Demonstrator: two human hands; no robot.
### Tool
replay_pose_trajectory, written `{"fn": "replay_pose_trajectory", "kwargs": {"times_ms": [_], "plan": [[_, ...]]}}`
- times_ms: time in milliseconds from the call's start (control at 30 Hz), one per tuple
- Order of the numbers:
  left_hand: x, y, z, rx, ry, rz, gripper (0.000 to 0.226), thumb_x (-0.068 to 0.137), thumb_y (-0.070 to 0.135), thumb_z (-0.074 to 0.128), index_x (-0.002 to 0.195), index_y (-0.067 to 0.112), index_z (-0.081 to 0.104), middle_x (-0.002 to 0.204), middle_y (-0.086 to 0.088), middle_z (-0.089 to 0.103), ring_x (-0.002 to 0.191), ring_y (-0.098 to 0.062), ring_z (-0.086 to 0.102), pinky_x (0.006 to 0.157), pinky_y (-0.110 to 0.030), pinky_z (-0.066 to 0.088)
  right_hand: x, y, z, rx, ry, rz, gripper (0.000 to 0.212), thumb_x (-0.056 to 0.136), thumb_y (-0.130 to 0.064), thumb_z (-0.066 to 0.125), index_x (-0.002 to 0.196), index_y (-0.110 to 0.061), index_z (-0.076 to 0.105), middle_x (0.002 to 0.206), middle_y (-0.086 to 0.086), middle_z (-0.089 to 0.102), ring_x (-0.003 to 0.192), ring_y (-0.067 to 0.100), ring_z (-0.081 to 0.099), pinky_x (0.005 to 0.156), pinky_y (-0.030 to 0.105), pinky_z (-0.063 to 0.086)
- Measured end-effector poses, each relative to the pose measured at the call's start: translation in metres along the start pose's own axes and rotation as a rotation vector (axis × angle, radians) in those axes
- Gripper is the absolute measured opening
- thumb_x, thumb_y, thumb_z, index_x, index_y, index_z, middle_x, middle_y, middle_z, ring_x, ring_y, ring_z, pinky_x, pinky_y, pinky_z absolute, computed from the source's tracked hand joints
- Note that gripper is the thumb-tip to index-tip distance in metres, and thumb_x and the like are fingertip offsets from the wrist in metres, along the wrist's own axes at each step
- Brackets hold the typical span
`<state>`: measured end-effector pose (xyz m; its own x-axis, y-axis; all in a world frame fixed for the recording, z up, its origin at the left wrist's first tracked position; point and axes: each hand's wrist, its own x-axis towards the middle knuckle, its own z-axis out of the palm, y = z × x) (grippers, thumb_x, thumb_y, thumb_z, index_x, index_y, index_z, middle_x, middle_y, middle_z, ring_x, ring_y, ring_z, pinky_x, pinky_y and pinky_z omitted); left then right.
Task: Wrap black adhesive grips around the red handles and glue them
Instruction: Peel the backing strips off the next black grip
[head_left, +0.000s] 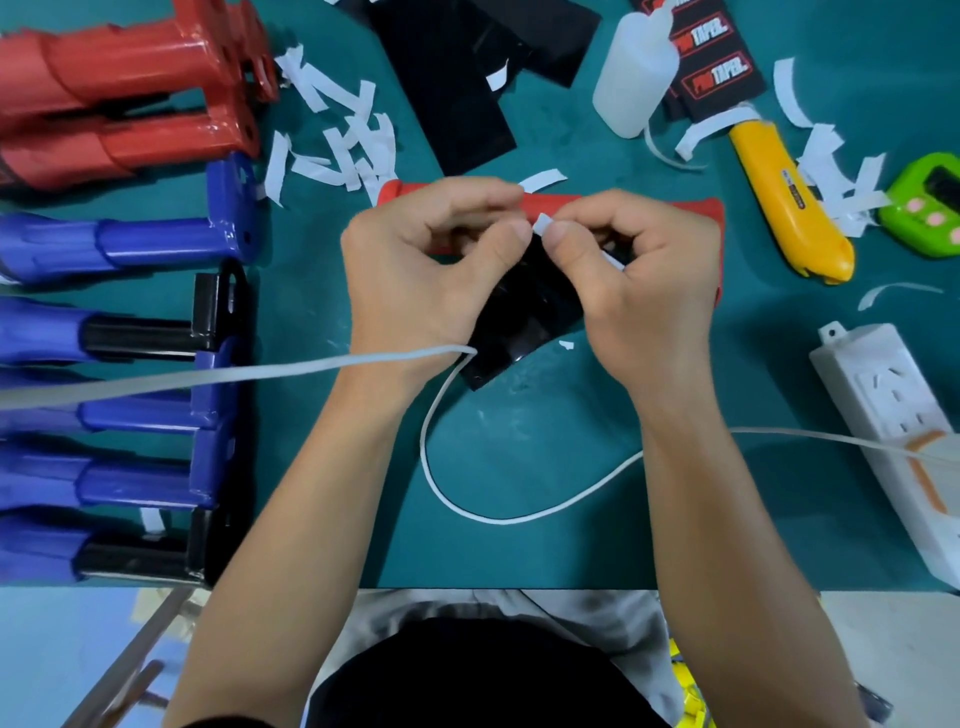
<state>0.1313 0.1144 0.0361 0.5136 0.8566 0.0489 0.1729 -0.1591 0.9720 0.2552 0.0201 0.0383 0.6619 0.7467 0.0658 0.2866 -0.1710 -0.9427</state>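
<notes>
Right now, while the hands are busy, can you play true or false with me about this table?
1. The left hand holds the black grip. True.
2. The right hand pinches a white strip at the grip's edge. True.
3. The yellow knife is in a hand. False: it lies on the mat, to the right.
4. The red handle behind the hands is wrapped in black. False: it shows bare red.

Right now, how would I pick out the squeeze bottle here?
On the teal table, far right, lies a yellow utility knife. Just left of its far end sits the squeeze bottle, beside black red-lettered cards. It alone is translucent white and round-bodied.
</notes>
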Motion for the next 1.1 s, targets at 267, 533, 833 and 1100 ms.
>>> {"fn": "replay_pose_trajectory", "kwargs": {"times_ms": [267, 533, 833, 1100], "plan": [[0.0, -0.001, -0.003, 0.242, 0.035, 0.148, 0.028, 0.082, 0.008, 0.08, 0.086, 0.035, 0.075, 0.083, 0.019, 0.074, 0.082, -0.006, 0.07, 0.077, -0.022, 0.055, -0.004, 0.002, 0.0, -0.196, -0.009, -0.153, 0.011, 0.088, -0.005, 0.074, 0.078, -0.005, 0.077, 0.07, 0.004, 0.069, 0.067, 0.018, 0.06, 0.07, 0.027, 0.045], [-0.003, -0.001, -0.004, 0.341, 0.057, 0.264, 0.012, 0.076, 0.005, 0.077, 0.076, 0.016, 0.077, 0.078, 0.015, 0.068, 0.08, -0.007, 0.064, 0.075, -0.028, 0.054, -0.004, 0.004, 0.002, -0.246, -0.018, -0.284, 0.014, 0.086, 0.0, 0.073, 0.071, -0.002, 0.073, 0.066, 0.007, 0.064, 0.063, 0.024, 0.055, 0.067, 0.043, 0.046], [0.0, -0.001, -0.004, 0.16, -0.025, 0.09, 0.015, 0.072, 0.003, 0.068, 0.069, 0.018, 0.069, 0.063, 0.016, 0.061, 0.064, -0.004, 0.053, 0.065, -0.023, 0.045, -0.007, 0.004, 0.004, -0.226, -0.008, -0.384, 0.017, 0.085, 0.007, 0.072, 0.069, 0.001, 0.071, 0.067, 0.008, 0.063, 0.064, 0.025, 0.054, 0.066, 0.039, 0.043], [0.0, -0.001, -0.004, 0.058, -0.031, 0.051, 0.009, 0.069, 0.002, 0.062, 0.066, 0.008, 0.067, 0.064, -0.003, 0.063, 0.062, -0.011, 0.053, 0.057, -0.035, 0.044, -0.012, 0.006, 0.008, -0.268, 0.052, -0.437, 0.018, 0.086, 0.008, 0.073, 0.069, 0.001, 0.073, 0.066, 0.012, 0.064, 0.063, 0.03, 0.057, 0.068, 0.035, 0.043]]}}
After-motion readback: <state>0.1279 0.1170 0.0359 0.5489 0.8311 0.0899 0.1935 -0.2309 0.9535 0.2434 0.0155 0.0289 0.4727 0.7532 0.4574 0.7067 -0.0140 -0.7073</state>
